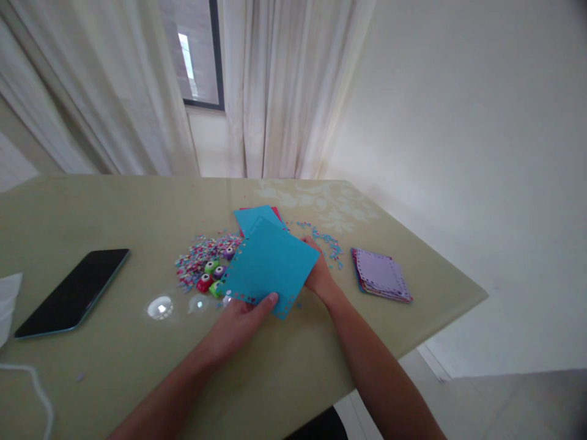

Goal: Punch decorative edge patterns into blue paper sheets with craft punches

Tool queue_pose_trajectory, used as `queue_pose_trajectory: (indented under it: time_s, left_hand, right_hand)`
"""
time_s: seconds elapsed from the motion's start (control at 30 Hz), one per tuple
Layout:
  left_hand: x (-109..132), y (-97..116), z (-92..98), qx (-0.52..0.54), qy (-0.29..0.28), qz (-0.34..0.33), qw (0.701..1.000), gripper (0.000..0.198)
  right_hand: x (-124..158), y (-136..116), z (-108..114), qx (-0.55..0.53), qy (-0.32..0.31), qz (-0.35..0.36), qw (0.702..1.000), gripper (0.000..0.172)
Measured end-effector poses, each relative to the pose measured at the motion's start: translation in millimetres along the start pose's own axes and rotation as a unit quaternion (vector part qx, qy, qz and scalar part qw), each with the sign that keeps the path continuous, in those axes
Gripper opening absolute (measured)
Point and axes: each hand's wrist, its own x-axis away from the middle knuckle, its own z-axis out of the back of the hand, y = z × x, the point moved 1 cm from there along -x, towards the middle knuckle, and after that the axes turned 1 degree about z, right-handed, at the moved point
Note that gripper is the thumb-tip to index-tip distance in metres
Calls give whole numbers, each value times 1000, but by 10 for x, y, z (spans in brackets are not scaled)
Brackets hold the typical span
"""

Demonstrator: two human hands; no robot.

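Note:
A square blue sheet of paper [273, 263] is held up tilted above the table, with small punched holes along its left and lower edges. My left hand [252, 308] grips the near edge, thumb on top and fingers underneath. At the right corner, my right hand [316, 269] is closed on the sheet's edge, its fingers mostly hidden behind the paper. Left of the sheet, several small craft punches in red [204, 282], green [211, 266] and purple lie beside a heap of coloured paper confetti [197, 253]. Behind it rest another blue sheet [259, 217] and a red one.
A stack of punched sheets, lilac on top [383, 275], lies at the right. A dark tablet [77, 290], white paper [7, 302] and a white cable [39, 385] are on the left. Blue confetti [328, 241] is scattered behind my right hand. Curtains and a wall border the table.

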Motion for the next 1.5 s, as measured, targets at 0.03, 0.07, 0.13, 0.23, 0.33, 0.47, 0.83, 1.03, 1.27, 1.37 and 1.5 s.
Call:
queue_pose_trajectory:
  time_s: [0.03,0.07,0.13,0.23,0.33,0.47,0.83,1.03,1.27,1.37,1.5]
  left_hand:
    - [-18,-9,24,-10,22,-1,1000,37]
    - [-35,-15,52,-19,42,-2,999,36]
    - [-62,-18,116,-28,94,-5,995,35]
    - [-82,-15,189,-9,163,2,987,37]
    - [-80,-12,226,16,178,34,983,46]
    - [-54,28,261,-45,185,35,981,46]
    - [-26,122,226,-56,175,0,983,40]
    - [-31,88,230,-88,168,-26,982,39]
    - [-67,-76,233,-165,181,-102,964,34]
    - [-85,-132,223,-184,181,-122,958,38]
    - [-101,-153,214,-180,169,-113,962,43]
  right_hand:
    - [1,-30,-2,-25,9,-2,1000,9]
    - [1,-61,-6,-70,19,-11,997,5]
    - [5,-122,-24,-210,25,-45,976,10]
    - [27,-207,-56,-399,-37,-120,908,28]
    - [71,-281,-54,-466,-100,-175,861,37]
    - [119,-365,-33,-514,-126,-175,830,41]
    - [159,-458,-104,-506,-158,-151,834,40]
    - [162,-465,-105,-498,-145,-147,842,45]
    - [178,-446,-221,-532,-128,-183,817,49]
    - [182,-438,-244,-530,-119,-179,820,47]
    - [179,-432,-242,-532,-130,-180,817,46]
